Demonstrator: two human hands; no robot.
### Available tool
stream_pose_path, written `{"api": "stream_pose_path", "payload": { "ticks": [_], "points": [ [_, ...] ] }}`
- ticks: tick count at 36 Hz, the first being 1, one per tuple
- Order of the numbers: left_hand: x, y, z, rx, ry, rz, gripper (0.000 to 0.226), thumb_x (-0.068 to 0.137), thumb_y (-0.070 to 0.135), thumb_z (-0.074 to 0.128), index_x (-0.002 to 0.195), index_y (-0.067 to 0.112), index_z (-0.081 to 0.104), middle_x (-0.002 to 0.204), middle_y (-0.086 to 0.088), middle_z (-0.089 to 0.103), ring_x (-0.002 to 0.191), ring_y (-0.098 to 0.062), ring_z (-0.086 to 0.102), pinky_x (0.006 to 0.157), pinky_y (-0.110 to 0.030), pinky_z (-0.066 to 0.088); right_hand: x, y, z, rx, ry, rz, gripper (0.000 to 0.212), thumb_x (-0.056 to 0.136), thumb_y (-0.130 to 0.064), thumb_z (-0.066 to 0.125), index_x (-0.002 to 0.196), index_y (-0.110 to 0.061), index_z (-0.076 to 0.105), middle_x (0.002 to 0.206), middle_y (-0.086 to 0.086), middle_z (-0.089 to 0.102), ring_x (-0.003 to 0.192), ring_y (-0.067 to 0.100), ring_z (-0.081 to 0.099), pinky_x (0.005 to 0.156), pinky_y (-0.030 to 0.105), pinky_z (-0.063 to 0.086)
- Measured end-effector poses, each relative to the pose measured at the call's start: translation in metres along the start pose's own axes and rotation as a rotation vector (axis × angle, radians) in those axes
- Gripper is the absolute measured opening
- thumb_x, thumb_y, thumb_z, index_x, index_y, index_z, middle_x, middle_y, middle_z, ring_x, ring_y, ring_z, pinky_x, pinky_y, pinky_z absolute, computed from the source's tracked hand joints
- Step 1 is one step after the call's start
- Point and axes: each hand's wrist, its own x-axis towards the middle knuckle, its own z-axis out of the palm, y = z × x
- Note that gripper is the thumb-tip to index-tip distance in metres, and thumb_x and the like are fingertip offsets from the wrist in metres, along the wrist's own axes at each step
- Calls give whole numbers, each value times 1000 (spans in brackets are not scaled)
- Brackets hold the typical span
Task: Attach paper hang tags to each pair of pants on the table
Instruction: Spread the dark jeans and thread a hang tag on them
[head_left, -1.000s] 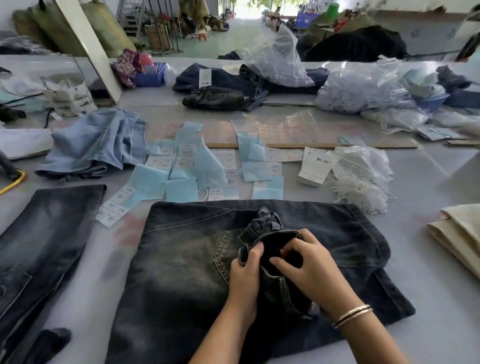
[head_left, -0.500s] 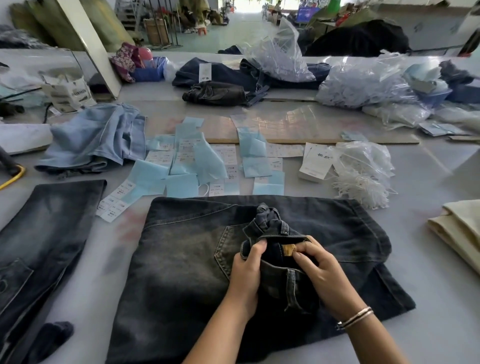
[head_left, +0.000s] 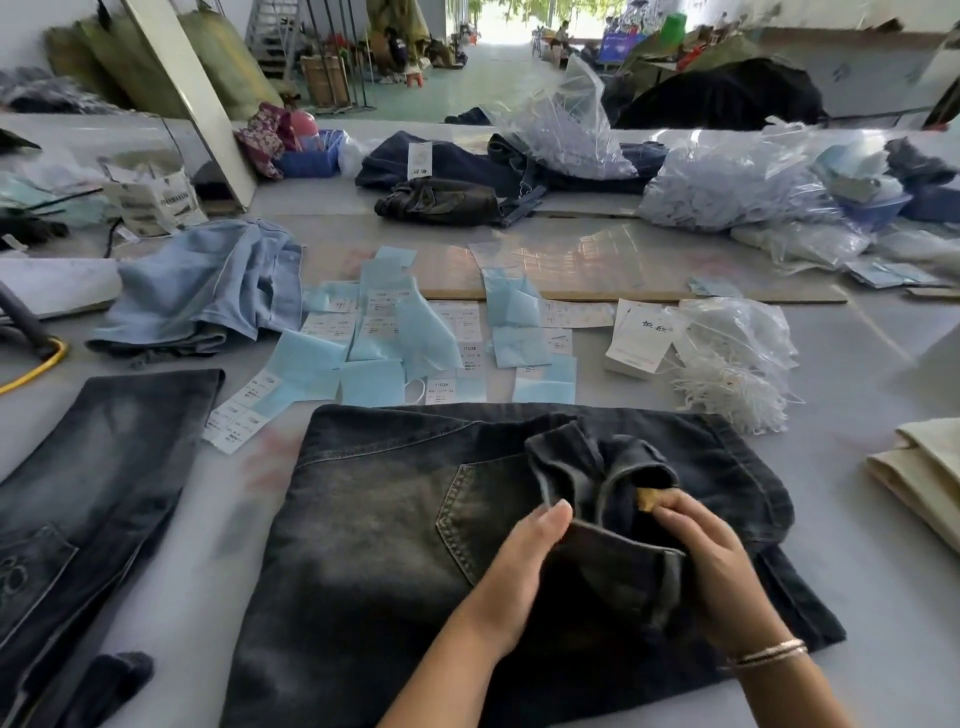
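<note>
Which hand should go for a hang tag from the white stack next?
Right, probably. The tag stack lies on the far right of the table, ahead of the right hand. The left hand grips the bunched waistband of the dark jeans and can keep it gathered.

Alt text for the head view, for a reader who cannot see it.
Both hands, left hand and right hand, grip the bunched waistband of dark folded jeans on a grey table. Blue-and-white paper tags lie scattered beyond.

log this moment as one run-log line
left hand grips waistband | right hand pinches tan label | dark jeans untagged
</note>
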Motion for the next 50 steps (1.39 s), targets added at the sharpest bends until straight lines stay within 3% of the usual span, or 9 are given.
{"api": "stream_pose_path", "payload": {
  "ticks": [4,9,12,17,20,22,24,36,50],
  "points": [
    [9,16,3,547,-143,188,60,87,64,40,124,21,60,123,8,62,117,-5,54,101,-21,41,-2,-14,-45,137,219,199,35,95,-22,46,77,-16,76,75,-1,74,67,8,69,59,22,57],
    [42,6,-20,1554,-12,357,56,92,58,41,144,38,37,156,6,26,145,-12,19,120,-37,9,21,-26,-87,-84,356,336,29,97,-26,48,90,-7,69,67,4,72,50,13,64,41,21,51],
    [47,-16,-28,1800,-68,315,67,90,66,21,151,41,11,162,1,-4,148,-15,-8,118,-42,-14,51,-37,-90,-378,416,151,16,97,-13,49,95,-11,65,80,11,71,56,16,65,43,18,49],
    [43,-26,-28,1835,-47,332,69,88,65,13,151,39,5,162,1,-9,147,-17,-15,107,-47,-28,119,-46,-52,-890,289,-183,17,93,-14,56,103,-15,70,83,1,70,62,28,59,53,26,47],
    [39,-21,-26,1798,-69,285,68,88,65,15,150,41,2,161,3,-14,146,-14,-18,105,-46,-31,168,-37,-27,-1232,140,-200,28,93,-18,55,119,-13,64,119,12,64,98,30,61,79,31,44],
    [35,-18,-23,1792,-65,272,67,88,65,20,150,42,10,162,3,-5,149,-16,-7,112,-50,-19,194,-31,-20,-1468,29,-153,41,96,-22,52,135,-10,50,140,13,49,125,30,48,101,35,37],
    [30,-16,-21,1839,-56,231,64,84,67,33,142,41,38,156,1,31,142,-17,31,117,-53,21,214,-26,-21,-1599,-14,-132,46,97,-27,49,137,-6,43,143,14,44,130,29,42,106,37,33],
    [27,-26,-19,1866,-63,207,66,70,70,46,129,40,56,140,0,53,125,-17,55,101,-42,30,234,-19,-46,-1943,10,-225,29,100,-25,34,99,-20,63,99,-1,70,93,19,67,85,32,45],
    [25,-28,-17,1817,-16,279,63,69,71,43,125,45,56,139,5,54,124,-12,55,101,-40,30,249,-25,-46,-1473,123,-18,23,86,-34,66,74,-14,68,75,9,66,70,26,59,63,30,45]
  ]
}}
